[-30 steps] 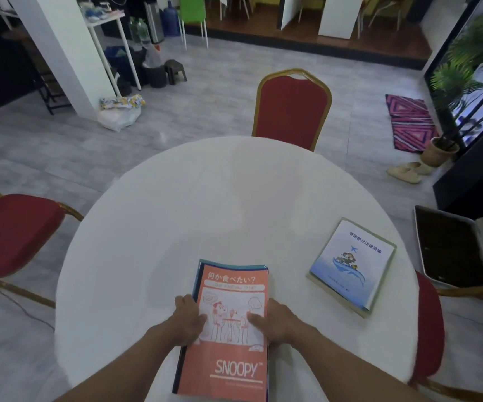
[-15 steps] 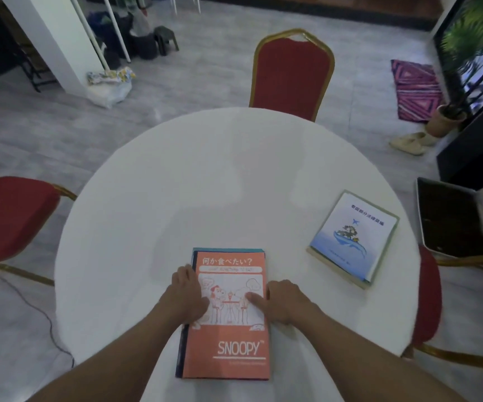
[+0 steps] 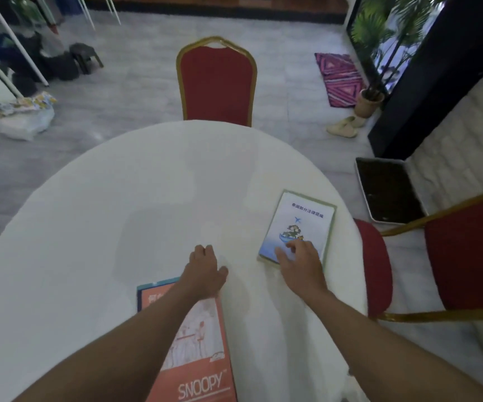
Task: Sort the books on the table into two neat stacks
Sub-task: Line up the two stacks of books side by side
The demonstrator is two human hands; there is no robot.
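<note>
Right hand (image 3: 301, 264) rests loose, flat fingers on the near end of the blue-and-white book (image 3: 307, 219), right side of the table (image 3: 103, 204). Left hand (image 3: 205, 271) is relaxed and holds nothing, just past the orange "SNOOPY" book (image 3: 202, 384) at the near edge.

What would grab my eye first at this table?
Two bare arms reach over a round white table. The right hand rests its fingers on the near end of a blue book at the table's right, while the left hand hangs just past an orange Snoopy book at the near edge. A red chair stands at the far side.
</note>
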